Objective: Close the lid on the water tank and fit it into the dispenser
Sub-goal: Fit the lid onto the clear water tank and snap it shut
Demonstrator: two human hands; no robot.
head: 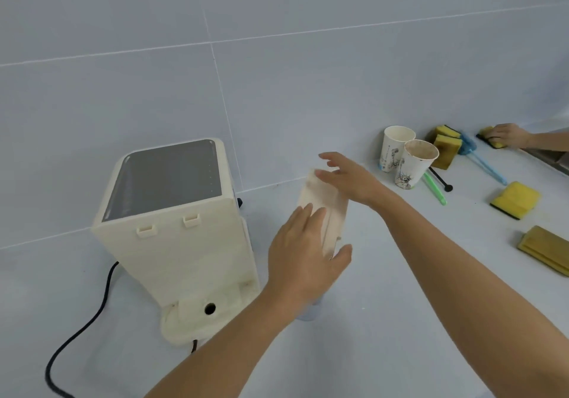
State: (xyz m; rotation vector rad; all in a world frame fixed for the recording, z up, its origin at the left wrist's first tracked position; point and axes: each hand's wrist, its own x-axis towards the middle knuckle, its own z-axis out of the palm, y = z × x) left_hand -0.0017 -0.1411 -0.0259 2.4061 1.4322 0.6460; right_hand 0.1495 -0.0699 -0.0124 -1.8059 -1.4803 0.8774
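The cream water dispenser (181,243) with a grey top stands at the left, its back towards me, showing two clips and a round socket hole in its base. Just to its right stands the water tank (311,313), with its cream lid (329,206) on top. My left hand (303,253) grips the tank's near end, fingers lying on the lid and thumb around the right side. At the lid's far end my right hand (349,179) rests with its fingers spread. The hands hide most of the tank's clear body.
A black power cable (83,323) runs from the dispenser to the lower left. At the right are two paper cups (409,160), several yellow sponges (514,199), a blue brush (480,160), a green brush (434,186) and a folded yellow cloth (545,248). Another person's hand (508,134) presses a sponge at the far right.
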